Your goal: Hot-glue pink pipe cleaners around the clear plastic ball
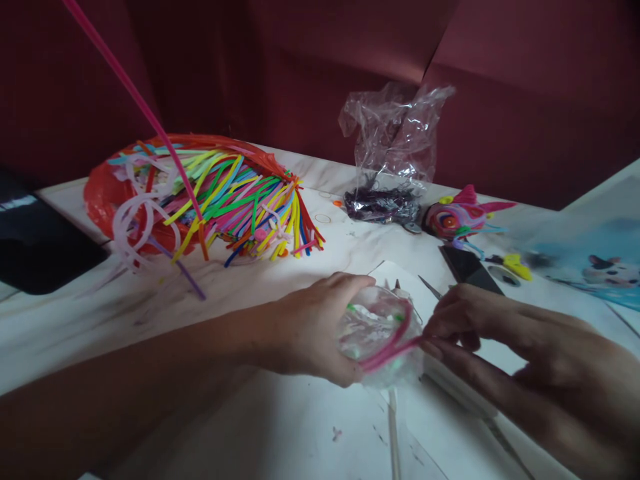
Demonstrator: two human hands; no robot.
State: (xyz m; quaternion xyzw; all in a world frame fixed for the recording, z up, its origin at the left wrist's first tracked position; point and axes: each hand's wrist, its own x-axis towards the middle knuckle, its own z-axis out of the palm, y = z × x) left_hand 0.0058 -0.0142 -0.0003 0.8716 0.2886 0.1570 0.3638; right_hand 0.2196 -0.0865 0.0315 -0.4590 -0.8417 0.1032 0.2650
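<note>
My left hand [330, 327] is wrapped round a clear, rounded plastic container [373, 320], with bits of green and white showing through it. Across its near side runs a pink pipe cleaner [393, 353], bent into a curve near the right rim. The fingers of my right hand [465, 333] are closed in a pinch on the end of that pipe cleaner, just right of the container. A pointed metal tip [429, 288] shows beyond my right fingers; the rest of that tool is hidden.
Many coloured pipe cleaners [250, 207] spill from a red plastic bag [97, 200] at back left. A long pink one [135, 93] sticks up there. Behind my hands are a clear bag [395, 147] of dark strands and a colourful pipe-cleaner figure [455, 217]. A black object [40, 233] lies far left.
</note>
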